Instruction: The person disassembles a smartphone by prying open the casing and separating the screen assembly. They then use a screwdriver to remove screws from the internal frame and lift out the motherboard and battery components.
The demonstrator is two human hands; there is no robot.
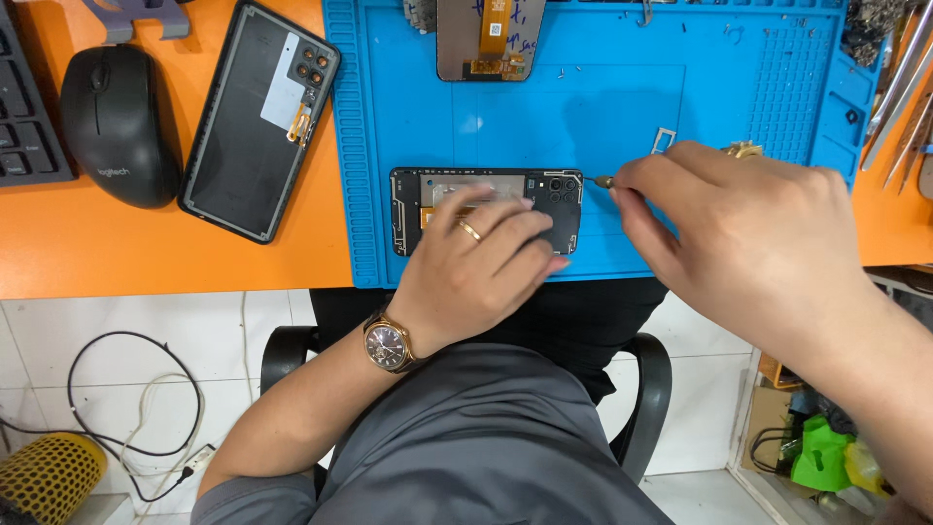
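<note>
Left hand [481, 267] lies flat over the opened phone [486, 209], fingers spread loosely across its right half and pressing it down; a gold ring sits on one finger and a wristwatch [389, 342] on the wrist. Right hand [748, 238] is pinched narrow around a thin tool [604, 181], only the metal tip showing, tip just beside the phone's upper right corner near the camera holes. Phone lies lengthwise, back cover off, near the front edge of the blue work mat [680, 107]. Mat rests on the orange surface [87, 248]. Small metal tray piece [664, 139] lies on the mat just above the right hand. A detached screen panel [489, 39] with flex cable sits at the mat's top edge. Left of the mat: black back cover [255, 122], inner side up, tilted, then a black mouse [119, 124] and a keyboard corner [24, 117]. Tweezers [899, 87] at far right edge. Below: grey-clothed lap, black chair arms [649, 389], cables [136, 408] on white tile floor.
</note>
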